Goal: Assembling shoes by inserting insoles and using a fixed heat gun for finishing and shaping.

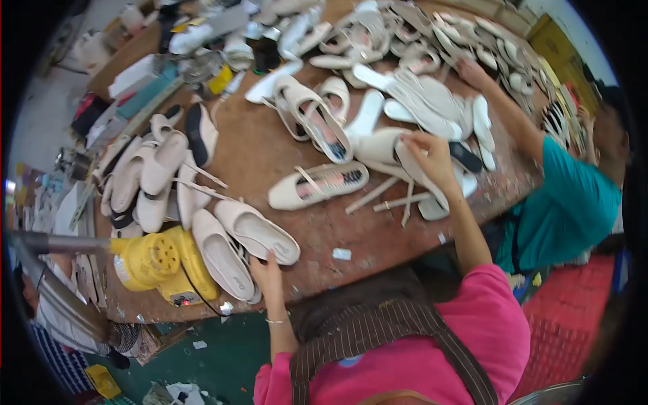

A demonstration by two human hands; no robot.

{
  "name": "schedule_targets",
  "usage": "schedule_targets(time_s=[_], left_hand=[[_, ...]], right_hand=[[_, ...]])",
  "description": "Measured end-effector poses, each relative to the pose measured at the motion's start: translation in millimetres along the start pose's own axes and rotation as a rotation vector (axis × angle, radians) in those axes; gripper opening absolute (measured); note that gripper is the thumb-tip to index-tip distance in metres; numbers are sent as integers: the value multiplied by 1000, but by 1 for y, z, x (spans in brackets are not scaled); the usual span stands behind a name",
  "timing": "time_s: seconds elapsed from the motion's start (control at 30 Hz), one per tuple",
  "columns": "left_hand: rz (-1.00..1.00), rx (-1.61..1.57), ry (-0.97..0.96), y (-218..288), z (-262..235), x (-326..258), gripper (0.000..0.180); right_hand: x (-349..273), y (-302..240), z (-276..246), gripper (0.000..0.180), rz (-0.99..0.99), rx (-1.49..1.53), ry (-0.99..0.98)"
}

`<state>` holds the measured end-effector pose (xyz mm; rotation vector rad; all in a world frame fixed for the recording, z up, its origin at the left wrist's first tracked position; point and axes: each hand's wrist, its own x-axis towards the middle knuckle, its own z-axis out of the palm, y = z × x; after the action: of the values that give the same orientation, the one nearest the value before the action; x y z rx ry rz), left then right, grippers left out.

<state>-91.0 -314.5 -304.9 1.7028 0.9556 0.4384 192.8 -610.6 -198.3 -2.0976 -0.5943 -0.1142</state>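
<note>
My left hand (267, 272) grips the near end of a cream flat shoe (256, 231) that lies at the front edge of the brown worktable (270, 145). A second cream shoe (223, 260) lies right beside it. My right hand (432, 158) reaches further out and is closed on a cream shoe upper (386, 147) with a pale sole piece (424, 181) under it. Another cream shoe with a strap (317, 184) lies between my two hands, with loose cream strips (385, 197) next to it.
A yellow heat gun (158, 260) sits at the table's front left corner. Piles of cream shoes (152, 179) and white soles (432, 101) cover the table. A co-worker in a teal shirt (567, 209) on the right has a hand (470, 69) on the soles.
</note>
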Motion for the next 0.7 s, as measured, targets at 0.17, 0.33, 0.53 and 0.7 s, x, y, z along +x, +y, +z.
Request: schedule_targets(time_s=[0.17, 0.33, 0.53, 0.7], left_hand=[[-431, -710, -136, 16, -13, 0, 42], [-530, -1072, -433, 43, -7, -37, 80], [-400, -1036, -579, 61, 8, -66, 96], [-303, -820, -491, 39, 16, -72, 83]], right_hand=[[-24, 30, -31, 28, 98, -585, 134], [-47, 62, -36, 35, 196, -644, 48], [-63, 67, -36, 19, 188, -581, 81], [-21, 14, -39, 21, -307, -374, 309]])
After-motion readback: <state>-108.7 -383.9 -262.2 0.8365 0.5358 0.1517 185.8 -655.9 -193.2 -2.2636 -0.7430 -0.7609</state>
